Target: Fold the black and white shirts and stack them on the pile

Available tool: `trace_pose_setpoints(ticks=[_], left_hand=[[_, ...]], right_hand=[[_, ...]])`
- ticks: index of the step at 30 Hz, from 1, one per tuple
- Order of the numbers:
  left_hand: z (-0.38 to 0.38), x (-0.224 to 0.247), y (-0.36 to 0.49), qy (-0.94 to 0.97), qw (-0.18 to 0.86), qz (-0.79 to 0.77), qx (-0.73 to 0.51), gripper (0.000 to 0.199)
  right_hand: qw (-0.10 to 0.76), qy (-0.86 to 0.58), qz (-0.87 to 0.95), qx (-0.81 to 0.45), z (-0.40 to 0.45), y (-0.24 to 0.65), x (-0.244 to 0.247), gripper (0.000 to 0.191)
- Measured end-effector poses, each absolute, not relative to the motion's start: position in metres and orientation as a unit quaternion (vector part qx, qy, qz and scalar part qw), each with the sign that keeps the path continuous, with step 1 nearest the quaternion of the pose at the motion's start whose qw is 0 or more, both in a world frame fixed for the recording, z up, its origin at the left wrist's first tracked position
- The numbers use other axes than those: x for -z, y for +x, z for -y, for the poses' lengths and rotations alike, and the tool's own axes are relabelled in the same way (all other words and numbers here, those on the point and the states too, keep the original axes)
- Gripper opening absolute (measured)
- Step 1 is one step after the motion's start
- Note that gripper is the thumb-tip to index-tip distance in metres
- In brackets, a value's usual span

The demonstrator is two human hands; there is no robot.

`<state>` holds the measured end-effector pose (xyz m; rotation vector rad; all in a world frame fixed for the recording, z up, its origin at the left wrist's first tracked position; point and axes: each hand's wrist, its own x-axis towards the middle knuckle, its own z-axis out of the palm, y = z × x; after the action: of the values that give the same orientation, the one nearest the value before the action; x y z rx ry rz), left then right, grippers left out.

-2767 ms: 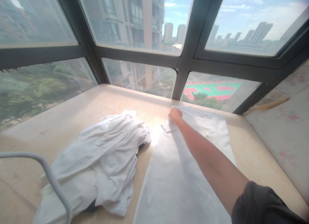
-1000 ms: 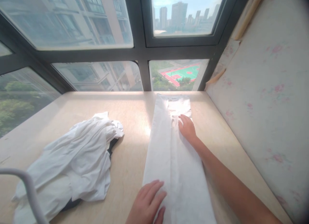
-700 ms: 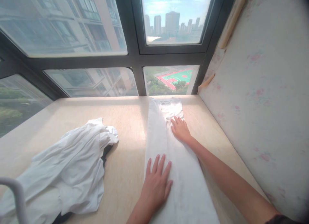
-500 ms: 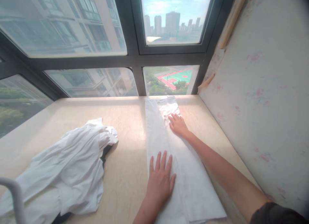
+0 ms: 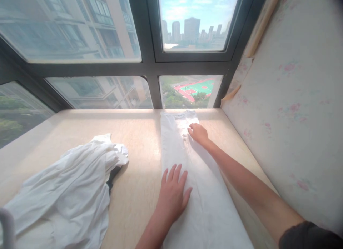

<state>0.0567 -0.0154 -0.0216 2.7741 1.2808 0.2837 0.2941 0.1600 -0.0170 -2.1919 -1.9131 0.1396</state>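
A long white garment (image 5: 206, 192), folded into a narrow strip, lies flat with its far end close to the window; its exact kind I cannot tell. My left hand (image 5: 172, 192) rests palm down on the near half, fingers stretched out and slightly apart. Farther up, my right hand (image 5: 198, 133) is at the right edge of the strip, its fingers curled and closed at the cloth beside a small crease; the fingertips are partly hidden.
To the left, a crumpled heap of white cloth (image 5: 72, 184) has a dark piece (image 5: 114, 175) under its edge. A grey curved bar (image 5: 6, 224) shows at lower left. Framed windows (image 5: 152, 68) bound the pale wooden surface (image 5: 139, 134) behind, a flowered wall (image 5: 289, 134) on the right.
My right hand has gone from lying flat to curled fingers, and the wrinkles near it look smoother. My left hand has shifted slightly to the left and away from me. The view has tilted a little.
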Motion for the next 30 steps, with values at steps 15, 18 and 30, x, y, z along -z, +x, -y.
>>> trace_pose_setpoints(ticks=[15, 18, 30], left_hand=[[-0.05, 0.057, 0.07, 0.866, 0.043, -0.482, -0.126, 0.059], [-0.051, 0.057, 0.07, 0.866, 0.041, -0.482, -0.126, 0.059], [-0.054, 0.058, 0.071, 0.866, 0.029, -0.482, -0.129, 0.056]], right_hand=[[0.12, -0.795, 0.593, -0.038, -0.295, 0.297, 0.033, 0.038], [0.14, -0.753, 0.642, -0.042, -0.287, 0.298, 0.035, 0.038], [0.248, -0.648, 0.72, -0.029, -0.112, 0.297, 0.037, 0.034]])
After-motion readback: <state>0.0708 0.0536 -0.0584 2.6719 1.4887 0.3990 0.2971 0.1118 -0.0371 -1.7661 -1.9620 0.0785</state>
